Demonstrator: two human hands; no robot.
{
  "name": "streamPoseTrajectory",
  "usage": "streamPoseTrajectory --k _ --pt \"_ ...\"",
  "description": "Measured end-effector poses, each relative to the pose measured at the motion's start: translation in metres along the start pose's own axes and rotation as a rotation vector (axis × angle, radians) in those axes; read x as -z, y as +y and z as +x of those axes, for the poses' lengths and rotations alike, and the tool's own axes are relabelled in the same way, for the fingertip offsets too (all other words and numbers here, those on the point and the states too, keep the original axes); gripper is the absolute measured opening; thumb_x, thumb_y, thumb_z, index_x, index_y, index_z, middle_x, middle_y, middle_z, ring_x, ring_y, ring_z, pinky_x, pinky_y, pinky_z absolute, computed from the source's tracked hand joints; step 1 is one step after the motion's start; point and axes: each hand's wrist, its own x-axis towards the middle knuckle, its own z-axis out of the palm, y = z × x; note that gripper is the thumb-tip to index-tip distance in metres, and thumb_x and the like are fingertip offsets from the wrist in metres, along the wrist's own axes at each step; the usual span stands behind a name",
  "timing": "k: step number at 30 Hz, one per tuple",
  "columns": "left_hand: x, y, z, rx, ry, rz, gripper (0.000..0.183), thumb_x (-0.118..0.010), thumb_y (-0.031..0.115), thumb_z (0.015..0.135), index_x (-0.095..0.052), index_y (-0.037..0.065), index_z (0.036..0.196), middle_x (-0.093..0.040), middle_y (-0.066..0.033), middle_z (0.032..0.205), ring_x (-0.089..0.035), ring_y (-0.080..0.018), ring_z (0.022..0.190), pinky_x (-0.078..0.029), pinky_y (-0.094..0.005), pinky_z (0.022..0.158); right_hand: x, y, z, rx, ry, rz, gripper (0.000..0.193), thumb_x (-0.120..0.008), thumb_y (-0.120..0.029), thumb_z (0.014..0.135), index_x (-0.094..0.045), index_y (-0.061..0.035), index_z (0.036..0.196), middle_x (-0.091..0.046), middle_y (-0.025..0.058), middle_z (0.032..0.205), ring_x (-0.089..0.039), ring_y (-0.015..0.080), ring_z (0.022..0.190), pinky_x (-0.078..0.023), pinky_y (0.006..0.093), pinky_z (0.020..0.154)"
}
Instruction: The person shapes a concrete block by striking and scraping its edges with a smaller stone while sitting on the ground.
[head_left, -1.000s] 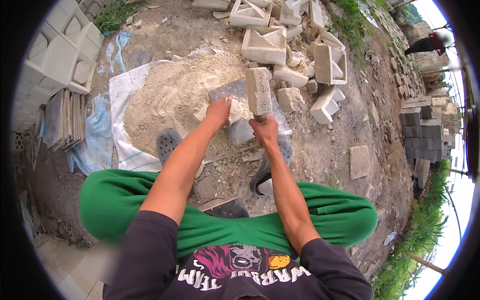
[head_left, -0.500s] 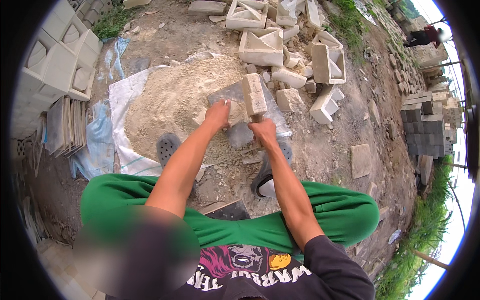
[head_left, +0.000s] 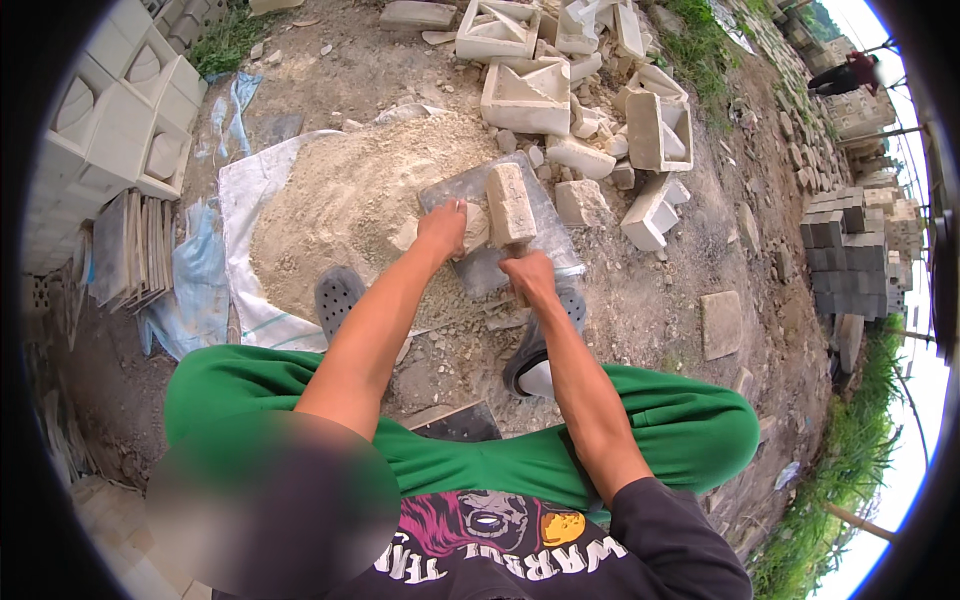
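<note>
My right hand (head_left: 529,274) is closed round the handle of a mallet (head_left: 511,204) with a thick, pale, dusty block-shaped head. The head is over a flat dark grey plate (head_left: 545,222) on the ground. Just left of it, my left hand (head_left: 443,232) grips a pale chunk of broken block (head_left: 477,224) on the plate; part of the chunk is hidden by the fingers and the mallet. A heap of crumbled beige powder (head_left: 335,205) lies left of the plate on a white sack sheet (head_left: 245,190).
Broken pale hollow blocks (head_left: 527,95) and rubble lie beyond the plate. Stacked pale blocks (head_left: 110,100) and thin boards (head_left: 135,250) stand at the left. Grey blocks (head_left: 845,240) are piled at the right, with a distant person (head_left: 845,75) behind. My shoes (head_left: 338,298) flank the work.
The mallet head and my right hand have come down a little toward me. My left hand has barely moved and keeps its grip beside the mallet.
</note>
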Motion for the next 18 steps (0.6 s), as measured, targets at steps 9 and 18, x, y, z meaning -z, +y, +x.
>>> streamPoseTrajectory --k 9,18 --pt "-0.002 0.016 -0.002 -0.026 0.059 -0.02 0.105 -0.088 0.026 0.063 -0.035 -0.002 0.149 -0.048 -0.0151 0.137 -0.054 -0.0329 0.124 -0.056 -0.0433 0.094 -0.021 0.026 -0.003 0.121 0.176 0.108 0.043 -0.07 -0.03 0.069 -0.071 0.0087 0.086 -0.071 0.0206 0.073 -0.073 0.0326 0.068 -0.057 0.0393 0.069" --pt "-0.012 0.003 -0.004 -0.004 0.102 0.025 0.101 -0.085 0.021 0.064 -0.034 -0.002 0.148 -0.046 -0.0163 0.139 -0.053 -0.0342 0.124 -0.056 -0.0439 0.095 -0.006 -0.001 -0.001 -0.041 -0.017 0.097 0.032 -0.071 -0.022 0.069 -0.068 0.0091 0.075 -0.068 0.0173 0.065 -0.07 0.0279 0.061 -0.055 0.0378 0.06"
